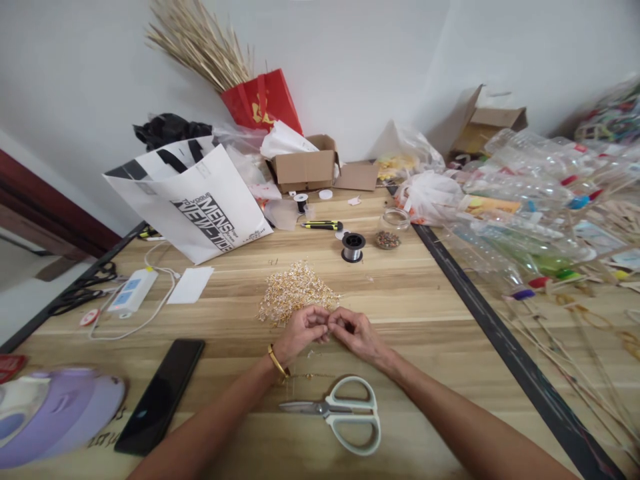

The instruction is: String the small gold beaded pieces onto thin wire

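L hand (301, 331) & R hand (353, 331) met fingertip to fingertip, pinching sth tiny – too small to tell – just below gold bead pile (295, 291) on bench (430, 313); assembly mid-step, next likely needed steady fine grip – scissors (345, 413) lay near.

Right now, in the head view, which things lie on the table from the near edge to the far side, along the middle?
scissors → left hand and right hand, fingertips together → pile of small gold pieces → wire spool → utility knife → cardboard box

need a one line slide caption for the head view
Both hands, left and right, pinch something tiny beside a gold bead pile, scissors lying near on the wooden table.
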A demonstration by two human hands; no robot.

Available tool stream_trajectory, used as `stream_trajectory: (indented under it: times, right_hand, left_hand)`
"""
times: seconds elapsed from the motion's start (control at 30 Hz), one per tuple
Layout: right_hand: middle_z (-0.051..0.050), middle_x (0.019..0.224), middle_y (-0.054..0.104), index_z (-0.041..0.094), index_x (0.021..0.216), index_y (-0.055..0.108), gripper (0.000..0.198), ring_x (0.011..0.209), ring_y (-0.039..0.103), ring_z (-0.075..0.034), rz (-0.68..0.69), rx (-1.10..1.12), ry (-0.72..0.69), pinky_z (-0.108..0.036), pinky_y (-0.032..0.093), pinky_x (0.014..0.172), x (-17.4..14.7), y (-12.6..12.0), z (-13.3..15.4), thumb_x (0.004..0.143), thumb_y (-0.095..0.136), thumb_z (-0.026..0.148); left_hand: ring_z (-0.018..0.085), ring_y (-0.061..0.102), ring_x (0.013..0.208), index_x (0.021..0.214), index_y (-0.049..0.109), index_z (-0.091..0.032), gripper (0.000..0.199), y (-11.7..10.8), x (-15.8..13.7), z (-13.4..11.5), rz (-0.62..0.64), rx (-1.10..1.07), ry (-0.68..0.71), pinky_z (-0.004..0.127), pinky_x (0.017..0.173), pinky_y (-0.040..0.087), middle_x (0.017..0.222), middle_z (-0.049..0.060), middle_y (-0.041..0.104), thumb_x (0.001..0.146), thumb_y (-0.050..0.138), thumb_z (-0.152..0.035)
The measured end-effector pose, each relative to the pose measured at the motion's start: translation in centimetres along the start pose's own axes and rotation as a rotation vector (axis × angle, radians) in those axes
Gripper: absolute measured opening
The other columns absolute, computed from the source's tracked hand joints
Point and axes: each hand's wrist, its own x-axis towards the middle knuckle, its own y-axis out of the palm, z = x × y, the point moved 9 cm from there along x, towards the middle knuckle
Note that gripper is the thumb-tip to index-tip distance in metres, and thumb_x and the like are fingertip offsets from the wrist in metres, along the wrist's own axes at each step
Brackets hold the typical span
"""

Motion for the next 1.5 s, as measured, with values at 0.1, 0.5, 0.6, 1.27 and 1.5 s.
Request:
stream_trajectory:
  times: [0.1,0.5,0.6,1.27,1.5]
  right_hand:
    - [0.005,0.053,0.040,0.017,0.075,0.055,0.021,0.049,0.035,-0.009,-0.009,-0.003,-0.004,-0.021,0.028,0.048,0.0,-0.1,0.1,0.085,0.052,0.036]
    - [0.005,0.057,0.043,0.017,0.079,0.051,0.023,0.051,0.036,-0.009,0.010,0.015,0.017,-0.021,0.028,0.050,-0.1,-0.1,0.5,0.088,0.048,0.038]
    - [0.005,0.057,0.042,0.017,0.079,0.049,0.024,0.051,0.035,-0.009,0.028,0.065,0.026,-0.021,0.028,0.049,-0.1,0.1,0.5,0.089,0.046,0.039]
    - [0.002,0.065,0.045,0.016,0.082,0.058,0.012,0.057,0.040,-0.011,-0.071,-0.080,-0.001,-0.021,0.031,0.050,-0.2,-0.8,0.3,0.085,0.053,0.026]
    - [0.000,0.068,0.047,0.016,0.075,0.057,0.013,0.060,0.043,-0.012,-0.095,-0.129,-0.042,-0.023,0.033,0.053,-0.1,-0.8,0.0,0.085,0.053,0.023]
  left_hand:
    - [0.010,0.058,0.056,0.083,0.059,-0.010,0.031,0.1,0.1,0.4,-0.006,-0.002,-0.013,0.023,0.057,0.046,0.068,0.002,0.063,0.064,0.071,-0.031]
    - [0.012,0.059,0.055,0.071,0.062,-0.009,0.030,-0.1,0.2,0.6,-0.031,0.044,-0.009,0.024,0.058,0.047,0.060,0.003,0.064,0.064,0.072,-0.037]
    - [0.012,0.059,0.057,0.072,0.063,-0.009,0.032,0.1,0.1,0.2,-0.006,0.060,0.010,0.024,0.059,0.048,0.061,0.004,0.064,0.069,0.067,-0.040]
    - [0.011,0.056,0.054,0.070,0.058,-0.010,0.029,-1.0,-0.1,0.2,-0.074,0.003,0.058,0.023,0.056,0.046,0.058,0.001,0.060,0.068,0.068,-0.037]
    - [0.010,0.053,0.054,0.070,0.059,-0.010,0.027,-1.1,-0.3,-0.1,-0.071,-0.009,0.095,0.023,0.057,0.044,0.059,0.000,0.058,0.067,0.068,-0.036]
